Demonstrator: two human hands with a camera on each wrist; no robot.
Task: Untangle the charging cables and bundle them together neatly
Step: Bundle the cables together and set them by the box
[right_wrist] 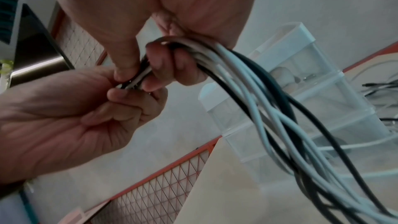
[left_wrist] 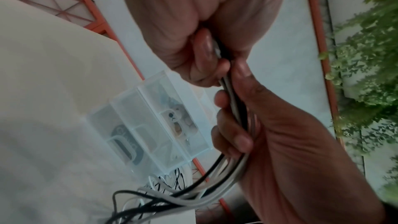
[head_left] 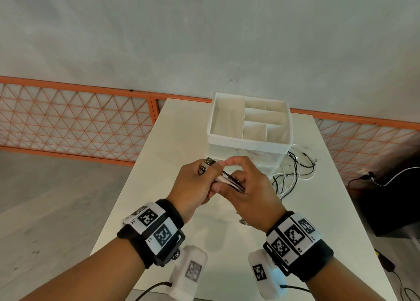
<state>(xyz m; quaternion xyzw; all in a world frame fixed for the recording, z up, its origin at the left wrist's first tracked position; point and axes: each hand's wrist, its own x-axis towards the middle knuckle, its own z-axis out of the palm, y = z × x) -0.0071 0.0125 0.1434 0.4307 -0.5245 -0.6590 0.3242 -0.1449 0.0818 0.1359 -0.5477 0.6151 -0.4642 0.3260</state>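
Black and white charging cables point(head_left: 229, 180), ends gathered side by side above the table, loose lengths trailing down tangled

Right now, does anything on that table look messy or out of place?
Yes. The far ends of the charging cables sprawl in a loose black-and-white tangle beside the clear organizer, while both hands grip the gathered ends.

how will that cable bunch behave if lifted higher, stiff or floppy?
Probably floppy: past the right hand the cables droop in loose curves to the table. Likely light, since finger grips from both hands hold them up. They may snag: black and white strands cross below the grip, and the loose ends lie looped beside the organizer.
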